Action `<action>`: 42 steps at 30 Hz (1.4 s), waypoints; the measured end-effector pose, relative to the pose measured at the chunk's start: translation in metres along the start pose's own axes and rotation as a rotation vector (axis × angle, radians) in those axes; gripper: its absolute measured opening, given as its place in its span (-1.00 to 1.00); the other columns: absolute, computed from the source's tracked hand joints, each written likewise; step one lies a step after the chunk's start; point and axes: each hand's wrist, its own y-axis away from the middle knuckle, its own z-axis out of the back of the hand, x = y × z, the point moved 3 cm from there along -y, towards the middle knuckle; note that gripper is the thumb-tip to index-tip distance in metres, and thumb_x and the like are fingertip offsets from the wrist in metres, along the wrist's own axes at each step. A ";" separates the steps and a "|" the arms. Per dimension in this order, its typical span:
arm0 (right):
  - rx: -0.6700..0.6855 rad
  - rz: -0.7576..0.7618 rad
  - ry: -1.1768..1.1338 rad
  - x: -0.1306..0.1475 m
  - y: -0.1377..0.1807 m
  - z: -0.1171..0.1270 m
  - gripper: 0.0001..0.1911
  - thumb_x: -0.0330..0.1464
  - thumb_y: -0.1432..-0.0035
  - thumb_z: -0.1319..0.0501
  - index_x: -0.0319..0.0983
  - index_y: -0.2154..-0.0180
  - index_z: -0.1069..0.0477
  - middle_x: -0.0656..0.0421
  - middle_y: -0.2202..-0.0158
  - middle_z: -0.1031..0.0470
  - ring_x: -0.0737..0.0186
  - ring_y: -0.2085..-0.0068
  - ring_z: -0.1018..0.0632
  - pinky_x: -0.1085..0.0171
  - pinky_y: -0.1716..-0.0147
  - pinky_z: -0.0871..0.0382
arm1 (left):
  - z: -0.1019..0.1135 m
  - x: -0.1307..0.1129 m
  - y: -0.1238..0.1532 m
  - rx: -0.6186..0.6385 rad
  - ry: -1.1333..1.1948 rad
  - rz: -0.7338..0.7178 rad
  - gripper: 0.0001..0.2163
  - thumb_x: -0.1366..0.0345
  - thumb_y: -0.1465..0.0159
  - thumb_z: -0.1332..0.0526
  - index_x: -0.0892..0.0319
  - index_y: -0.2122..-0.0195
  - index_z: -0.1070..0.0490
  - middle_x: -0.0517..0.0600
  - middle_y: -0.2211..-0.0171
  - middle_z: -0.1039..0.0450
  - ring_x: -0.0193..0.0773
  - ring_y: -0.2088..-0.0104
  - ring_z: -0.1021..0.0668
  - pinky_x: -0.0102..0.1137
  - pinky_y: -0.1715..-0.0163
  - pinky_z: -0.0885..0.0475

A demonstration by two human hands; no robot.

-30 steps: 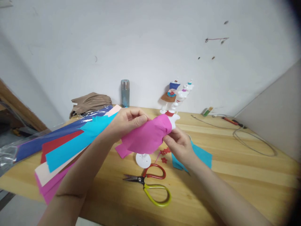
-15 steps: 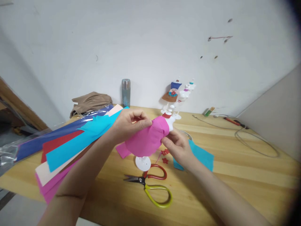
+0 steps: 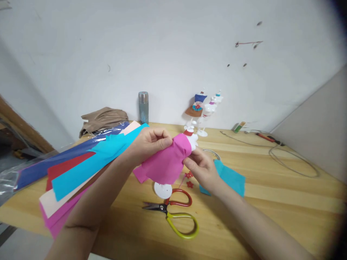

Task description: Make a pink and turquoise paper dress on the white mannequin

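Observation:
A small white mannequin (image 3: 193,140) with a red band at its neck leans over the table, a pink cloth (image 3: 165,164) draped round its body like a skirt. Its round white base (image 3: 163,190) shows below the hem. My left hand (image 3: 154,142) pinches the cloth's upper left edge between thumb and fingers. On the other side my right hand (image 3: 202,168) is closed with its thumb on the cloth's right edge; its fingers are partly hidden behind the mannequin. Scissors (image 3: 162,208) with one red and one yellow handle lie in front, near small red flowers (image 3: 190,184).
Coloured cloth strips (image 3: 73,177) are stacked at left, before a folded brown cloth (image 3: 104,121). A flask (image 3: 143,108) and more small mannequins (image 3: 200,104) stand by the wall. A blue cloth piece (image 3: 230,178) and a cable (image 3: 292,169) lie at right.
The pink cloth and mannequin have shifted slightly left with both hands, as the view turned a little. Both hands keep their hold on the cloth.

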 end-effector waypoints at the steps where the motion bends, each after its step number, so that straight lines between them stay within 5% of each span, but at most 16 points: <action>1: -0.003 -0.007 0.002 -0.001 0.000 0.000 -0.67 -0.06 -0.26 -0.31 -0.12 0.07 -0.54 0.12 0.14 -0.67 0.13 0.14 -0.67 0.10 0.02 -0.61 | -0.001 0.001 -0.001 -0.011 0.003 -0.001 -0.63 0.00 -0.15 -0.42 0.22 0.47 -0.43 -0.06 0.48 -0.42 -0.38 0.48 -0.42 -0.48 0.50 -0.32; 15: -0.039 -0.078 -0.151 -0.008 0.000 -0.001 -0.69 -0.08 -0.22 -0.37 -0.05 0.06 -0.58 0.15 0.03 -0.68 0.10 0.05 -0.67 0.10 -0.06 -0.55 | 0.000 0.004 -0.003 -0.076 0.026 0.052 -0.58 -0.06 -0.11 -0.43 0.22 0.44 -0.41 -0.10 0.51 -0.40 -0.41 0.52 -0.40 -0.51 0.52 -0.29; 22: -0.058 -0.118 -0.215 -0.015 0.002 -0.004 -0.67 -0.07 -0.20 -0.38 -0.01 0.04 -0.59 0.16 0.00 -0.66 0.03 0.00 -0.66 0.05 -0.05 -0.55 | -0.007 0.008 -0.009 -0.141 0.061 -0.039 -0.59 -0.02 -0.07 -0.46 0.21 0.47 -0.38 -0.12 0.52 -0.38 -0.42 0.51 -0.37 -0.50 0.48 -0.29; 33: -0.148 -0.163 -0.284 -0.015 -0.001 -0.001 -0.65 -0.05 -0.16 -0.41 -0.09 0.10 -0.58 0.10 0.02 -0.66 0.01 -0.04 -0.63 0.03 -0.11 -0.48 | 0.004 0.015 -0.007 -0.056 0.050 0.070 -0.62 -0.03 -0.12 -0.45 0.24 0.36 -0.53 -0.05 0.45 -0.50 -0.39 0.48 -0.48 -0.51 0.49 -0.36; 42: -0.141 -0.258 -0.423 -0.007 -0.004 -0.008 -0.60 -0.04 -0.04 -0.47 -0.12 0.16 -0.57 0.08 0.09 -0.68 -0.02 -0.01 -0.65 0.03 0.04 -0.57 | 0.004 0.031 -0.010 0.001 0.159 0.107 -0.62 0.00 -0.11 -0.49 0.24 0.39 -0.51 -0.11 0.51 -0.45 -0.46 0.54 -0.42 -0.55 0.53 -0.30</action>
